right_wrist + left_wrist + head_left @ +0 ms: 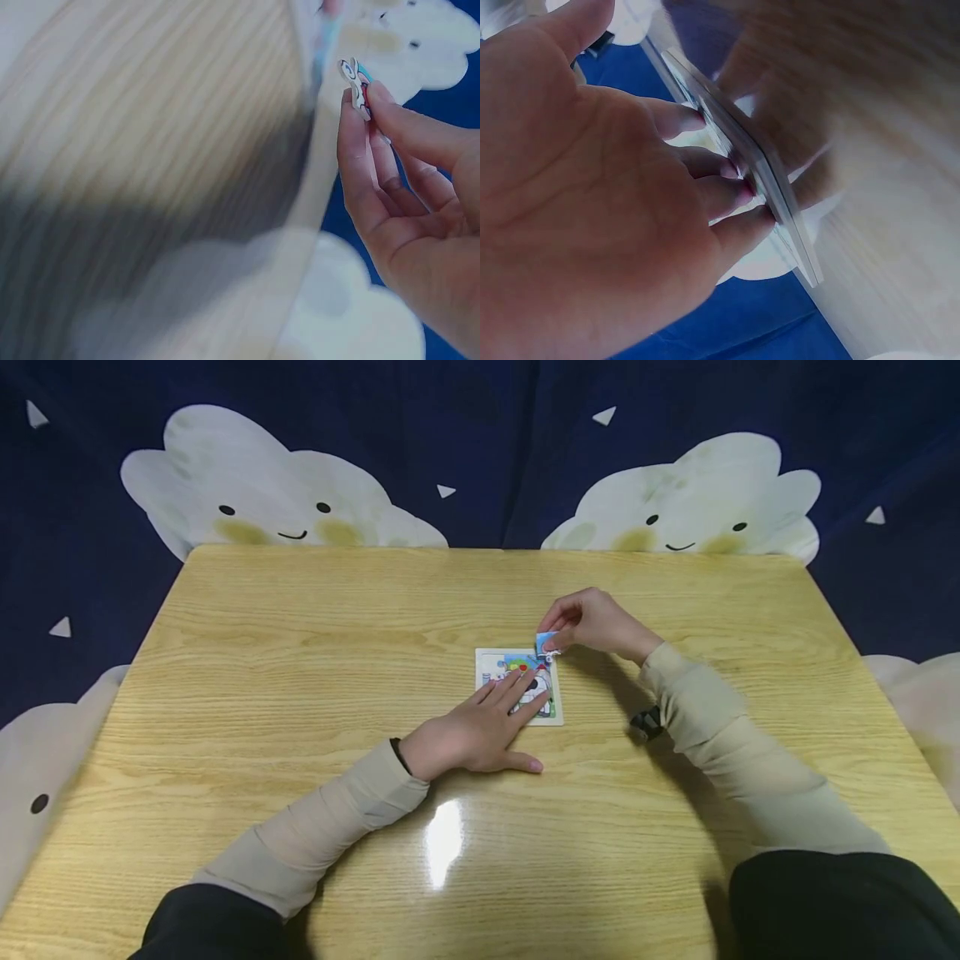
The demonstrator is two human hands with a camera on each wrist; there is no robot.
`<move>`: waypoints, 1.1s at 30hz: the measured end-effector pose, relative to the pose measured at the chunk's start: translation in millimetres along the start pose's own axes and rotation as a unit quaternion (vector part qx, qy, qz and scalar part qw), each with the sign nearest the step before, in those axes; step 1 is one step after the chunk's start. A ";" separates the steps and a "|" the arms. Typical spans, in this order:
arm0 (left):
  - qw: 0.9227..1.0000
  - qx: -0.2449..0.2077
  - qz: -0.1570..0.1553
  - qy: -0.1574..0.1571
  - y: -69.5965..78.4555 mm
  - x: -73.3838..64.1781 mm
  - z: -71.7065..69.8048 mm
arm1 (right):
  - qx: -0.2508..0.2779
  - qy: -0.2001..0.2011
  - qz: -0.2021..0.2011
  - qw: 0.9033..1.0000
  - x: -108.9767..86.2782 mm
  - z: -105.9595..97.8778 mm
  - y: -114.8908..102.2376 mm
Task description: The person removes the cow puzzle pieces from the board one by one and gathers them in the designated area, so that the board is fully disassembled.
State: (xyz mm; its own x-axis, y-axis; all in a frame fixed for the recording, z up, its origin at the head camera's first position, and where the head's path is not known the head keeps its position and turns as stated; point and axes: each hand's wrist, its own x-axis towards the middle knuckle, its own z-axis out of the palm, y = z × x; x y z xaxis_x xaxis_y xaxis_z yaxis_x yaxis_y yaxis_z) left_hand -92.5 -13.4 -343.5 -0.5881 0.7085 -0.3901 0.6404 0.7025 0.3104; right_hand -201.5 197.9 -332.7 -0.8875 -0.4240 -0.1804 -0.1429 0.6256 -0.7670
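Note:
A small jigsaw puzzle in a white square tray [557,717] lies on the table, showing a colourful cartoon picture. My left hand [480,727] is spread flat, its fingertips resting on the puzzle's pieces and covering part of the picture; in the left wrist view the fingers [731,240] touch the face of the thin tray [769,161]. Between thumb and fingers, my right hand [596,625] pinches a light-blue puzzle piece [546,643] over the tray's far right corner. The right wrist view shows this piece [355,88] edge-on, held at the fingertips.
The tray lies on a wooden table [315,635]. A small black object [646,723] shows beside the right forearm's sleeve. Behind the table hangs a dark blue cloth [480,435] with smiling white clouds. A bright reflection shines on the tabletop near the left forearm.

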 end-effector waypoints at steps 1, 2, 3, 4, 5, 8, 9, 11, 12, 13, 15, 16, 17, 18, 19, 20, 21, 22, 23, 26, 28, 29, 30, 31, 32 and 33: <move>1.000 0.002 0.000 0.001 0.4 -0.1 -0.2 | -0.004 0.005 0.005 1.000 -2.2 -4.0 6.4; 1.000 0.003 0.000 0.001 0.8 -0.2 -0.4 | -0.008 0.010 0.011 1.000 -4.3 -7.8 12.6; 1.000 0.003 0.000 0.002 1.2 -0.1 -0.5 | -0.012 0.015 0.018 1.000 -6.7 -11.5 18.4; 1.000 0.004 0.000 0.002 1.2 -0.3 -0.4 | -0.019 0.019 0.024 0.999 -8.3 -14.6 23.8; 1.000 0.004 0.000 0.003 1.1 -0.5 -0.3 | -0.027 0.024 0.030 0.999 -10.0 -17.6 29.0; 1.000 0.003 -0.001 0.003 0.9 -0.4 0.0 | -0.046 0.034 0.048 0.997 -16.3 -26.0 39.6; 1.000 0.003 -0.001 0.003 0.8 -0.3 0.2 | -0.051 0.037 0.053 0.997 -18.3 -28.4 42.3; 1.000 0.004 -0.002 0.002 0.9 -0.3 0.2 | -0.063 0.042 0.061 0.995 -21.9 -32.4 46.1; 1.000 0.004 -0.002 0.002 0.8 -0.2 0.1 | -0.068 0.043 0.063 0.995 -23.6 -34.0 47.1; 1.000 0.005 -0.003 0.001 1.0 -0.3 0.0 | -0.071 0.043 0.066 0.994 -24.9 -35.2 48.1; 1.000 0.007 -0.003 0.001 1.1 -0.5 -0.1 | -0.072 0.041 0.072 0.994 -26.9 -37.1 49.8; 1.000 0.007 -0.003 0.000 1.2 -0.7 -0.2 | -0.072 0.039 0.073 0.994 -27.7 -37.5 49.9; 1.000 0.007 -0.003 0.000 1.3 -0.9 -0.3 | -0.070 0.038 0.074 0.994 -28.2 -37.8 50.2; 1.000 0.007 -0.004 -0.001 1.5 -1.2 -0.5 | -0.069 0.036 0.075 0.994 -28.5 -37.9 50.3; 1.000 0.007 -0.004 -0.001 1.7 -1.4 -0.7 | -0.068 0.035 0.077 0.994 -28.9 -38.1 50.4; 1.000 0.007 -0.004 0.000 1.9 -1.5 -0.7 | -0.068 0.035 0.077 0.994 -29.1 -38.2 50.4; 1.000 0.007 -0.004 0.000 2.1 -1.7 -0.9 | -0.067 0.036 0.076 0.994 -29.2 -38.2 50.2; 1.000 0.007 -0.005 0.000 2.2 -1.9 -1.0 | -0.068 0.037 0.076 0.994 -29.2 -38.1 50.0; 1.000 0.007 -0.005 0.002 2.2 -2.0 -0.9 | -0.068 0.037 0.075 0.994 -29.1 -38.1 50.0; 1.000 0.009 -0.005 0.005 1.8 -2.3 -0.5 | -0.067 0.037 0.075 0.994 -28.8 -38.0 49.7; 1.000 0.010 -0.004 0.007 1.5 -2.2 0.0 | -0.064 0.036 0.072 0.995 -29.1 -38.1 50.4; 1.000 0.011 -0.003 0.009 1.4 -2.0 0.3 | -0.062 0.036 0.072 0.995 -29.4 -38.5 51.2; 1.000 0.011 -0.002 0.010 1.4 -2.0 0.6 | -0.059 0.036 0.071 0.995 -30.0 -39.0 52.2; 1.000 0.012 -0.001 0.012 1.4 -1.7 1.1 | -0.057 0.037 0.070 0.995 -30.8 -39.5 53.1; 1.000 0.012 0.000 0.013 1.4 -1.6 1.2 | -0.053 0.038 0.071 0.995 -31.9 -40.2 53.8; 1.000 0.013 0.001 0.014 1.4 -1.6 1.5 | -0.050 0.040 0.070 0.995 -33.0 -40.9 54.1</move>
State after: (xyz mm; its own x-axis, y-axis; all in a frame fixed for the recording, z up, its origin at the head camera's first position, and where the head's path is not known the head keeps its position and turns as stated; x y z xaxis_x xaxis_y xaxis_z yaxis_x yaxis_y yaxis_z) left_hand -89.9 -13.7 -343.7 -0.6004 0.7113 -0.3656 0.6533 0.6999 0.2887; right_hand -197.9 272.5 -343.1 -0.9332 -0.2770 -0.2291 -0.0545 0.7389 -0.6716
